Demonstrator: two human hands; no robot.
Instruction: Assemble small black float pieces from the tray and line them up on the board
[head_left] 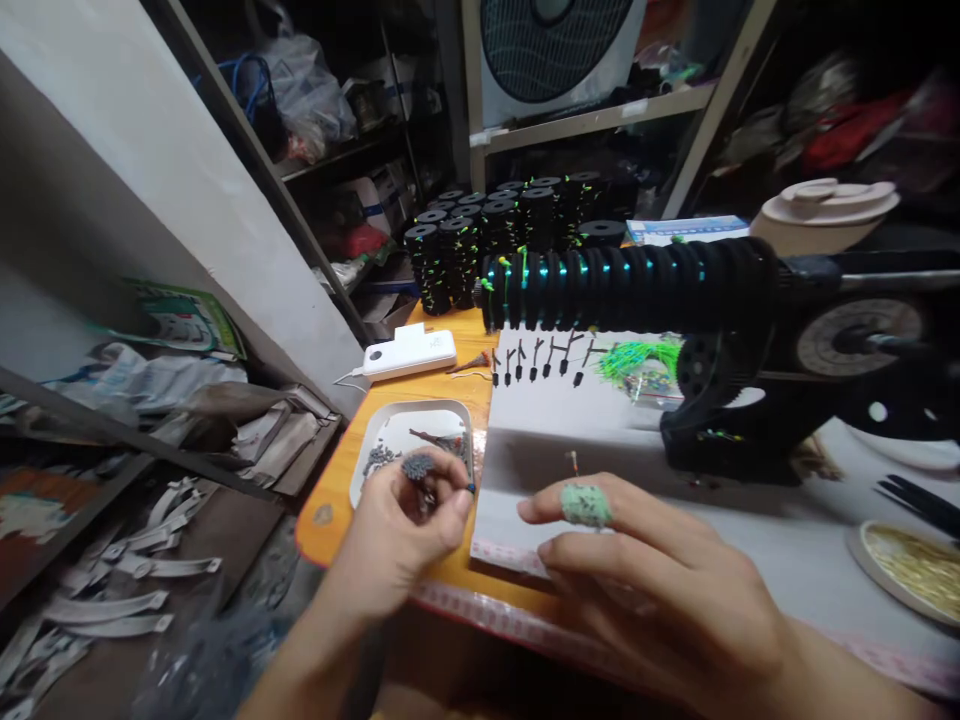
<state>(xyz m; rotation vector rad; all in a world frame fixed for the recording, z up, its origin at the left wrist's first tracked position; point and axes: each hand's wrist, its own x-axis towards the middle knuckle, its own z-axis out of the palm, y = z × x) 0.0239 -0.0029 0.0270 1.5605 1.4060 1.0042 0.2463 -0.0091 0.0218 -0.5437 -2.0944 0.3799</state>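
My left hand (401, 535) is curled closed over the near edge of the white tray (364, 445). Its fingers hold a small bundle of thin grey-tipped pieces (418, 466), and a tiny dark blue tip (471, 487) pokes out between thumb and finger. My right hand (667, 570) hovers over the white sheet (517, 480) with fingers stretched out and apart, holding nothing I can see. Green tape (586, 505) wraps one of its fingers. Small grey pieces (379, 458) and a dark thin bundle (442, 440) lie in the tray.
A black machine (720, 420) carries a ribbed roller (630, 285) with green strands. Black spools (457, 240) stand behind. Small dark pieces (534, 360) and green strands (637, 360) lie beneath the roller. A white power strip (412, 352) lies left; a bowl of golden bits (911, 565) sits right.
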